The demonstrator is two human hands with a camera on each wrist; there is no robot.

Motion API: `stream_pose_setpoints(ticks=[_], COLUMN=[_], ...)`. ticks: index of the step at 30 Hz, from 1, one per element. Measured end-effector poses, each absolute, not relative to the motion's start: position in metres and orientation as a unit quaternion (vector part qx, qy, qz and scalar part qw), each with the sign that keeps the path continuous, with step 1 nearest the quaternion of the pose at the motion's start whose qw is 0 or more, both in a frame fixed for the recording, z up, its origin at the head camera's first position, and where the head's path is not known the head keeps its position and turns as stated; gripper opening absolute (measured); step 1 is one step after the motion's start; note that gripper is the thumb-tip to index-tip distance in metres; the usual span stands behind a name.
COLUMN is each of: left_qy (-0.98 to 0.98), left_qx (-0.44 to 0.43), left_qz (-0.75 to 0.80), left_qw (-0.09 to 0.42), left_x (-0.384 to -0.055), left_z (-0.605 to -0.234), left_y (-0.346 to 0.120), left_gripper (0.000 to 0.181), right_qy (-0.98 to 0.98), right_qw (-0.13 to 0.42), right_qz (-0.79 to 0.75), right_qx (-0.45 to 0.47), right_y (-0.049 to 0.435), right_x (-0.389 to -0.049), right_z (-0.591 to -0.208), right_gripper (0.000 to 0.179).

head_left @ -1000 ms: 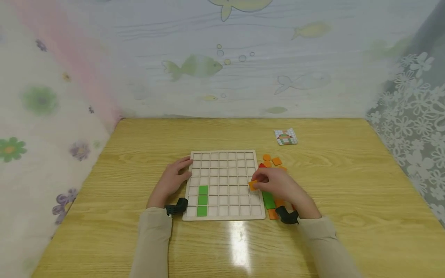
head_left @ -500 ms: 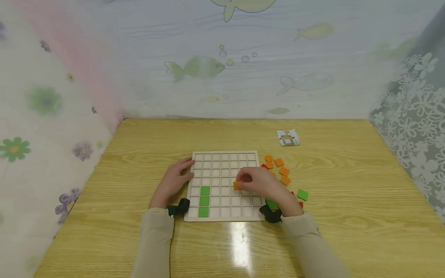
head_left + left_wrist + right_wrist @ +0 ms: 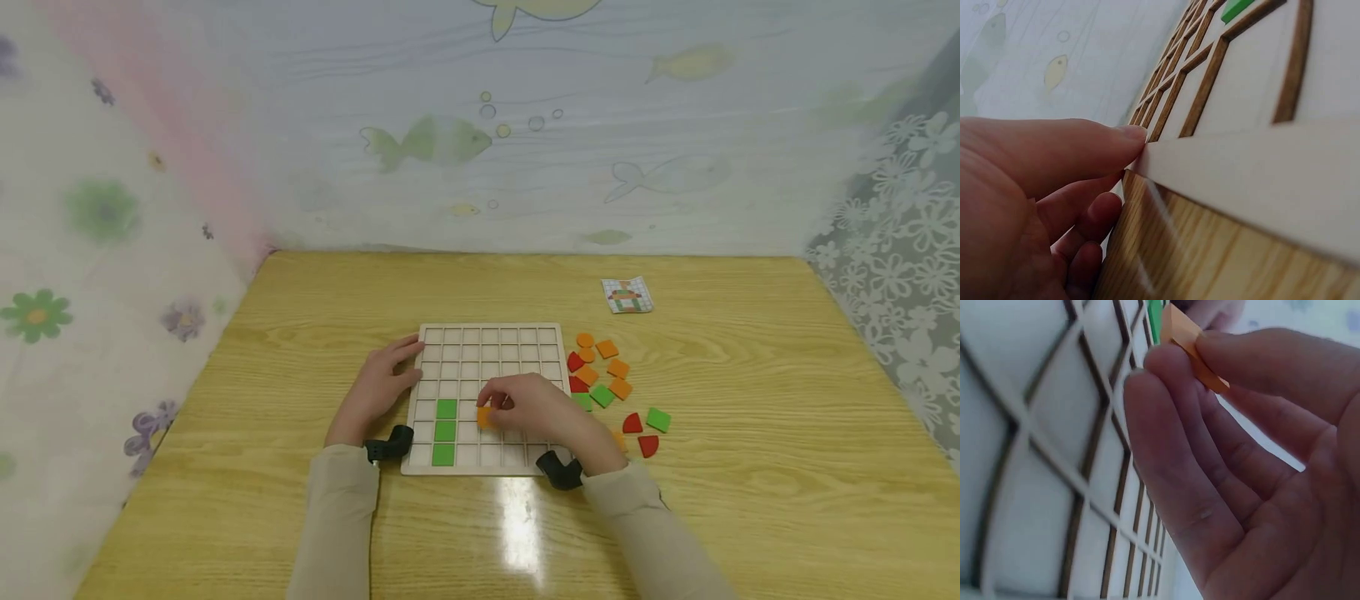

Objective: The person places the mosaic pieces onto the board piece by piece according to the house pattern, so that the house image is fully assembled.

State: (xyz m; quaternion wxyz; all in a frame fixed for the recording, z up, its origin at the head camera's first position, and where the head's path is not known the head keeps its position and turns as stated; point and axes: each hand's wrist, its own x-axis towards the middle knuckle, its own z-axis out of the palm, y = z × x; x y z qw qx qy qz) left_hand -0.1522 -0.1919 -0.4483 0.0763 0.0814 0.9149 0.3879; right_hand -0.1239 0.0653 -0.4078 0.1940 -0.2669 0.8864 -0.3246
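A wooden grid board (image 3: 498, 371) lies on the table, with three green square tiles (image 3: 445, 431) set in one column at its lower left. My left hand (image 3: 380, 383) touches the board's left edge with relaxed fingers; in the left wrist view the thumb (image 3: 1085, 153) lies against the rim. Over the middle of the grid, my right hand (image 3: 534, 408) pinches an orange square tile (image 3: 484, 417) between thumb and fingers. The right wrist view shows this orange tile (image 3: 1185, 340) tilted, close above the grid.
Loose pieces lie right of the board: orange tiles (image 3: 618, 368), orange discs (image 3: 585, 340), green squares (image 3: 658, 419) and red quarter-circles (image 3: 648, 447). The right forearm covers some. A small pattern card (image 3: 627, 296) rests farther back. A painted wall (image 3: 525, 192) stands behind the table.
My right hand has carried the orange tile leftward from the board's right edge to its middle, then slightly nearer. More loose pieces now show on the right. The left hand stays in place.
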Motion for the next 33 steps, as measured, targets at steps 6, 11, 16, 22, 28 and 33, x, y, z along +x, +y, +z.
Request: stream_pose_setpoints(ticks=[6,11,16,22,28,33], left_qy=[0.917,0.918,0.917,0.916,0.918,0.916], left_qx=[0.077,0.077,0.078,0.071,0.073,0.073], left_qz=[0.384,0.382,0.384,0.387,0.382,0.388], left_qw=[0.078,0.075,0.073,0.075,0.076,0.074], left_x=[-0.152,-0.153,-0.153,-0.151,-0.151,-0.152], left_z=[-0.446,-0.447,-0.447,-0.449,-0.45,-0.449], left_y=[-0.191,-0.191,-0.19,-0.192,-0.192,-0.191], left_gripper=[0.045,0.045,0.045,0.045,0.045,0.045], right_qy=[0.876,0.874,0.877,0.889,0.896,0.915], right_qw=[0.195,0.196,0.191,0.162,0.148,0.135], right_qz=[-0.304,-0.31,-0.309,-0.289,-0.276,-0.238], right_qx=[-0.32,-0.32,-0.315,-0.315,-0.314,-0.297], right_y=[0.052,0.045,0.039,0.033,0.029,0.028], right_x=[-0.117,-0.11,-0.103,-0.1,-0.097,-0.095], right_z=[-0.408,-0.411,-0.413,-0.416,-0.419,-0.417], right_gripper=[0.017,0.012,0.005,0.008,0.012,0.018])
